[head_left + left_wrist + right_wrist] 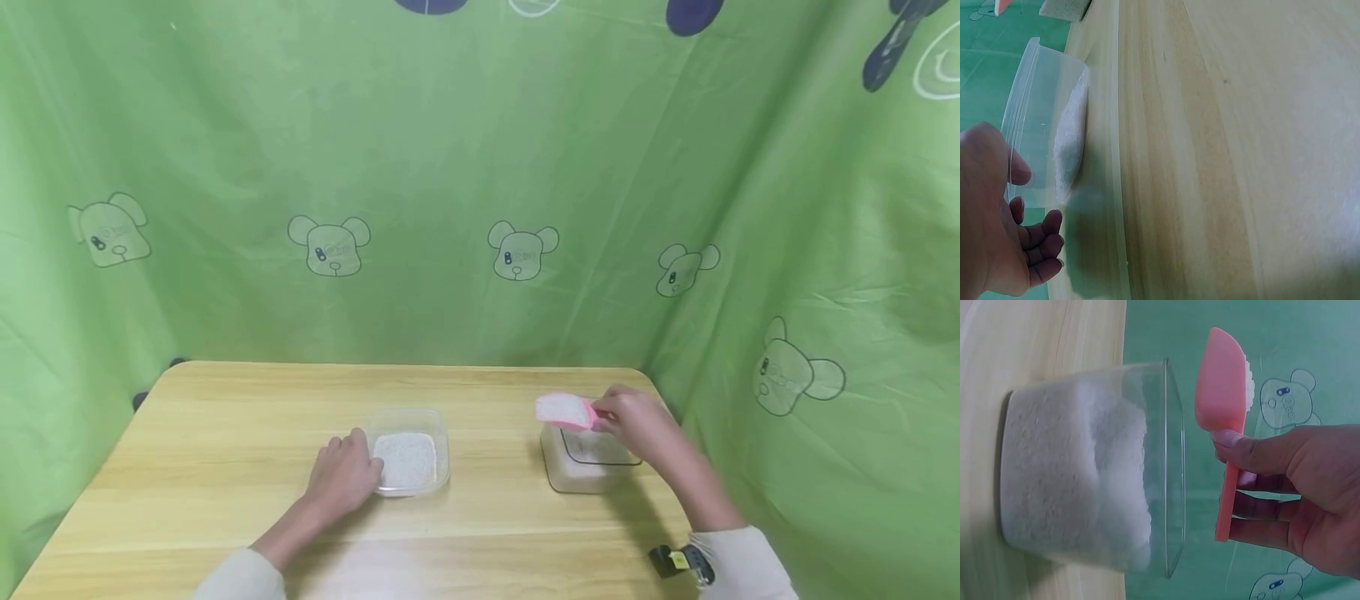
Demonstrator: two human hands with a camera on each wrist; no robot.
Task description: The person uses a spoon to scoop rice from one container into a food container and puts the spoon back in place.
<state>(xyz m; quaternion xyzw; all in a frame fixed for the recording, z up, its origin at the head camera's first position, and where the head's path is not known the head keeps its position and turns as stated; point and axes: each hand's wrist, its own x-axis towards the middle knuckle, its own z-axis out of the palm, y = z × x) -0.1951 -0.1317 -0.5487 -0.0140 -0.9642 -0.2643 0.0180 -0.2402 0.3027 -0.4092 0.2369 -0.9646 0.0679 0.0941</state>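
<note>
My right hand point(633, 421) grips the handle of a pink scoop point(1221, 381), heaped with fine white grains, above a clear square-rimmed container point(1169, 456). That container is filled most of the way with the same white grains point(1079, 469). To the left, a shallower clear plastic container point(1041, 87) stands on the table with a layer of white grains point(407, 460) in its bottom. Its left rim is pinched between the thumb and a finger of my left hand point(343, 475); the other fingers curl loosely outside the wall.
Both containers stand on a light wooden table point(225, 450), with bare wood between them. A green curtain point(420, 167) printed with bear heads hangs behind the table and along its sides. A black device point(678, 560) is strapped at my right wrist.
</note>
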